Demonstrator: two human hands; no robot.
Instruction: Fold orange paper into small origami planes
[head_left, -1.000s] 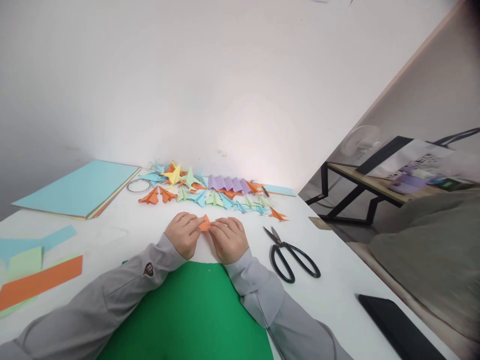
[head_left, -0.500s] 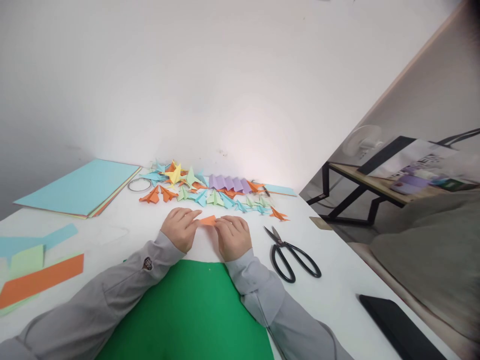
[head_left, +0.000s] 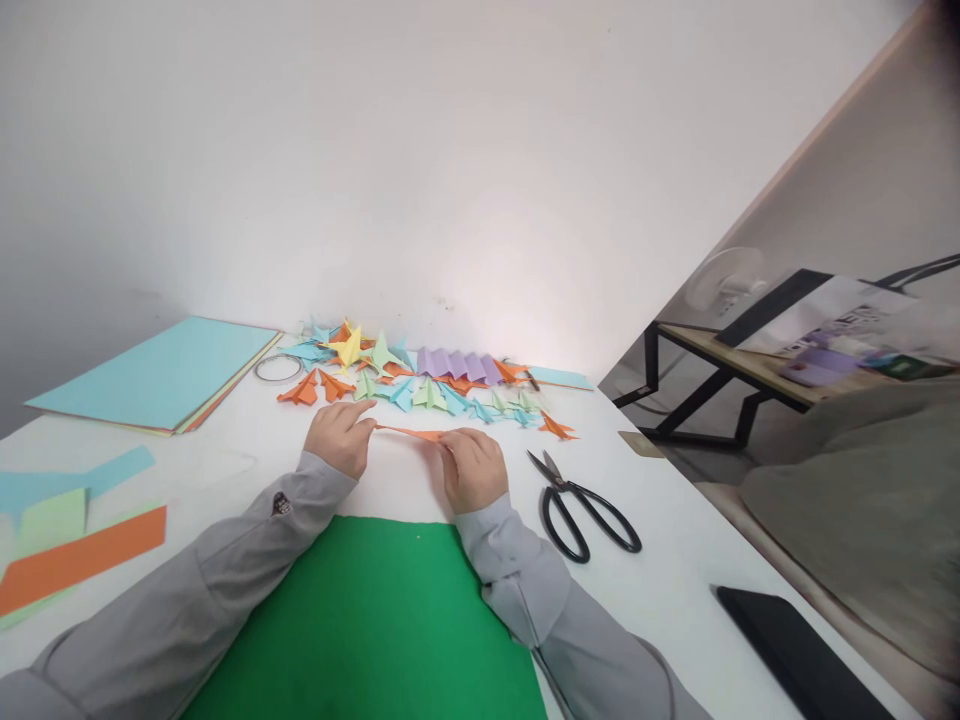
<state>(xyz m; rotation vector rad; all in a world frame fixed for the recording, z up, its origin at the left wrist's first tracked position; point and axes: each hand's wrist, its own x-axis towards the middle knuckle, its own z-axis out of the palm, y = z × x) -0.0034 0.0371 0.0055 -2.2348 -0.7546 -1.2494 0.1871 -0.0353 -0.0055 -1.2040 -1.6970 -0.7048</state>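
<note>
A narrow strip of orange paper (head_left: 409,432) stretches between my two hands, above the white table. My left hand (head_left: 339,438) pinches its left end, and my right hand (head_left: 474,468) grips the right end between thumb and fingers. Just beyond them lie many folded paper pieces, among them an orange paper plane (head_left: 557,426), a yellow one (head_left: 348,347) and a pleated purple paper (head_left: 459,366). Under my forearms is a green sheet (head_left: 375,620). To the right of my right hand rest black-handled scissors (head_left: 559,488), blades parted.
A stack of coloured paper (head_left: 161,375) lies at the back left, beside a thin wire ring (head_left: 278,368). Cut strips, one orange (head_left: 86,560), sit at the left edge. A black flat object (head_left: 787,650) lies near the right edge. The wall (head_left: 450,180) bounds the table's back.
My hands have drawn apart, the left one moving leftward and slightly away. More of the orange paper shows between them, now looking longer and thinner.
</note>
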